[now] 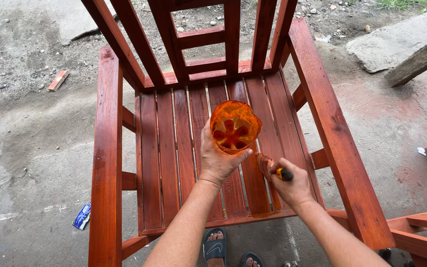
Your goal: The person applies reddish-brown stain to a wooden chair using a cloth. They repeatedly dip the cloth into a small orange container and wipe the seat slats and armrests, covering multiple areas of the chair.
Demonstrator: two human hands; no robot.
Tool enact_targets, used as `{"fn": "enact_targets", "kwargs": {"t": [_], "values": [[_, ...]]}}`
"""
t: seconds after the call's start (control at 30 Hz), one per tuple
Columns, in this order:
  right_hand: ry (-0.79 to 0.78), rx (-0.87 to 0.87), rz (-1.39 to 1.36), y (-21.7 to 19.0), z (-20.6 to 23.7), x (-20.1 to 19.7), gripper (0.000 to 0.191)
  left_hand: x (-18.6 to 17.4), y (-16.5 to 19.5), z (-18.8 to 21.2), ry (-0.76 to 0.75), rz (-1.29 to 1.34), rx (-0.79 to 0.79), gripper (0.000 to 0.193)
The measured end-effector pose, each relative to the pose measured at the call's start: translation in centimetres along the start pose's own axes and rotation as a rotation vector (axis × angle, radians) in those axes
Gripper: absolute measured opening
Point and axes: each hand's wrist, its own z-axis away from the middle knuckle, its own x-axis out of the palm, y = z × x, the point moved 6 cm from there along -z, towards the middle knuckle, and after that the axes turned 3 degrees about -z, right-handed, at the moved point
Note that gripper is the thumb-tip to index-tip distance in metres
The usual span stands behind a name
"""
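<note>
Below, seen from above: red-brown wooden chair (pixel 149 163) with slatted seat, glossy with wet stain, armrests running down left and right, slatted back at the far end

Left hand (pixel 218 158) wrapped around cut-off plastic bottle bottom (pixel 234 125), orange-tinted, open end up, held over the middle seat slats; thumb on the near-right side of the cup, fingers around the left side, so closed on the cup

Right hand (pixel 292 185) just right of the left, fisted around paintbrush (pixel 272 168); dark handle with a yellow band showing at the knuckles, stained bristle end poking out to the far left, close to the left thumb, low over a seat slat; contact with the wood cannot be told

On grey concrete ground (pixel 30 148): small reddish wood offcut (pixel 58 80) far left, blue-and-white wrapper (pixel 81 216) near left beside the chair leg, flat stone slab (pixel 396 42) far right with weathered plank (pixel 418 62) lying across it

Near edge: feet in dark sandals (pixel 215 247) under the seat front; part of another red-stained wooden piece (pixel 421 232) near right
</note>
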Motion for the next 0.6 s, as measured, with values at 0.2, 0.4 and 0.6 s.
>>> {"fn": "enact_targets", "kwargs": {"t": [0.2, 0.4, 0.6], "values": [[-0.132, 0.110, 0.024, 2.1, 5.3, -0.4, 0.012, 0.5, 0.7, -1.0, 0.001, 0.017, -0.017, 0.118], [-0.239, 0.244, 0.168, 1.4, 5.8, -1.1, 0.010, 0.8, 1.5, -2.1, 0.005, 0.053, 0.019, 0.115], [-0.164, 0.263, 0.150, -0.9, -2.1, -1.2, 0.013, 0.7, -0.3, -5.1, -0.014, 0.002, 0.021, 0.118]]}}
